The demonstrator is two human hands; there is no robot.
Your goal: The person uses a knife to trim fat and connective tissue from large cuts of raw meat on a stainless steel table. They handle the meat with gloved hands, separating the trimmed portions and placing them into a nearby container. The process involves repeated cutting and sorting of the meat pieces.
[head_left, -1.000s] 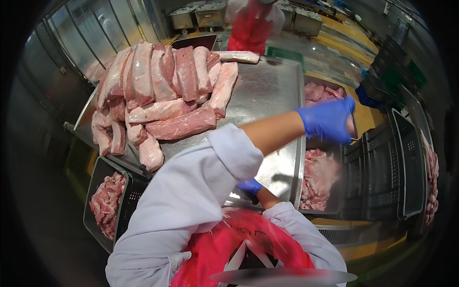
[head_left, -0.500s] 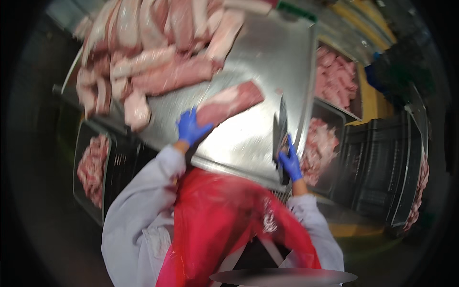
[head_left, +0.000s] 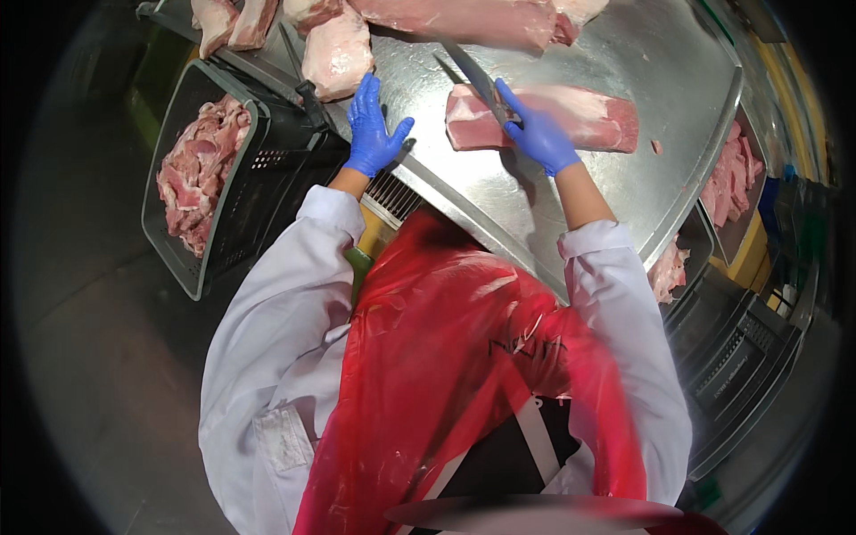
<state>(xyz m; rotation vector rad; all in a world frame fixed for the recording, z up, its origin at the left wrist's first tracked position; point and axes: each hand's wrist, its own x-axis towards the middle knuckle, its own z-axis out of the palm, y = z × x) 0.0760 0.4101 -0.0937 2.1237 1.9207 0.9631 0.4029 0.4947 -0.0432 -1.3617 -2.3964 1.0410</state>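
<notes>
My left hand (head_left: 374, 129), in a blue glove, is open with its fingers stretched over the table's near left edge. Close by are a pale, fat-covered chunk of meat (head_left: 337, 55) and a second knife with a black handle (head_left: 309, 95). In my right hand (head_left: 542, 135), also gloved in blue, is a knife (head_left: 474, 71), its blade pointing away and to the left. That hand is over a long pink loin of meat (head_left: 593, 118) lying on the steel table (head_left: 410, 85), and it hides part of the loin. Whether the blade touches the meat I cannot tell.
More large meat pieces (head_left: 464, 20) lie along the table's far side. At the left stands a dark crate (head_left: 254, 169) of meat trimmings (head_left: 203, 169). Right of the table are containers of pink meat pieces (head_left: 733, 174) and pale trimmings (head_left: 669, 267), with black crates (head_left: 727, 357) below.
My left hand has let go of the loin and moved left, fingers spread. The knife in my right hand has come from the table's right side to over the loin. The view has turned left.
</notes>
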